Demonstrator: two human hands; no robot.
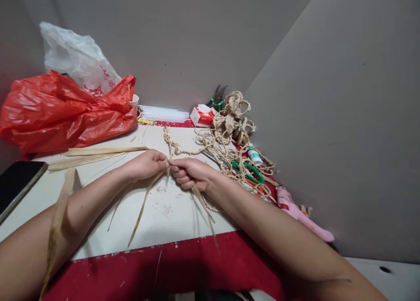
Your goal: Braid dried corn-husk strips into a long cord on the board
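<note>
My left hand (148, 165) and my right hand (192, 173) meet fingertip to fingertip over the white board (154, 218). Both are closed in a pinch on pale dried plant-fibre strips. One thin strip (139, 222) hangs below my left hand, and more loose ends (202, 202) trail beneath my right. Just beyond the fingers, a braided fibre cord (168, 137) lies on the board and runs right into a tangle of the same cord. Exactly how the strips cross between the fingertips is hidden. Another wide strip (61, 209) drapes across my left forearm.
Flat dried strips (88, 158), a phone (18, 189) and a red plastic bag (65, 113) are at left. Clear sticks (164, 113) and a small tissue box (201, 116) lie behind. Rightward are rope coils (229, 121), green-handled scissors (257, 175) and a pink glue gun (302, 215).
</note>
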